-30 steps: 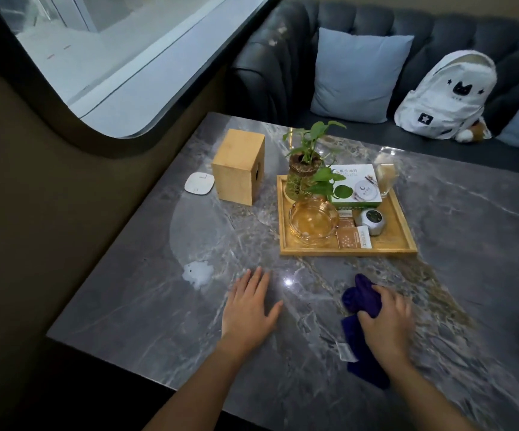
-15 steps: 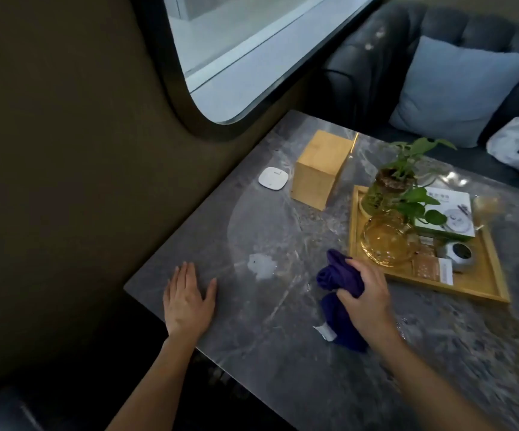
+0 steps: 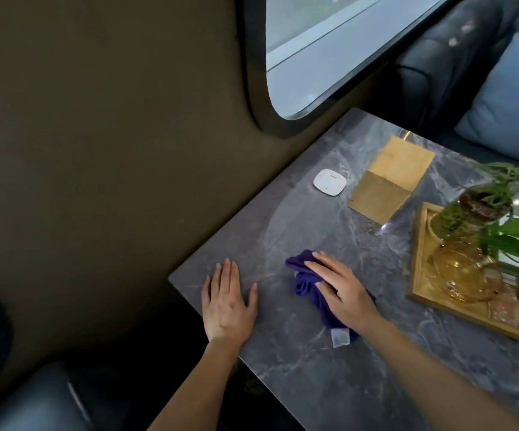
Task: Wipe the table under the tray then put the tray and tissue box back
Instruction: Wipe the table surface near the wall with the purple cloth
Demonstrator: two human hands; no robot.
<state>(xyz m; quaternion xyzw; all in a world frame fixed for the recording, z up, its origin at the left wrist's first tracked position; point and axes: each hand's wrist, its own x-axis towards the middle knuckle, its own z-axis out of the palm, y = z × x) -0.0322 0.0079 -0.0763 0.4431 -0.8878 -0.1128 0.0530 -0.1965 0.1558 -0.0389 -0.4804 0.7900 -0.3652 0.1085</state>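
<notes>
A purple cloth [image 3: 306,283] lies bunched on the grey marble table [image 3: 298,368], and my right hand [image 3: 342,290] presses flat on top of it. My left hand [image 3: 228,301] rests flat on the table near its left corner, fingers apart, holding nothing. The wooden tray [image 3: 417,269] sits at the right, carrying a potted plant [image 3: 482,209], an amber glass bowl [image 3: 463,272] and small items, partly cut off by the frame. A wooden tissue box [image 3: 388,181] stands on the table beyond the cloth, left of the tray.
A small white square device [image 3: 329,182] lies left of the tissue box. A dark wall with a rounded window [image 3: 314,57] borders the table's left side. A dark sofa [image 3: 438,73] with a blue cushion [image 3: 510,98] sits behind the table.
My view has swung left. My right hand has slid the cloth left, away from the tray, over the white smear. My left hand has moved to the table's left corner.
</notes>
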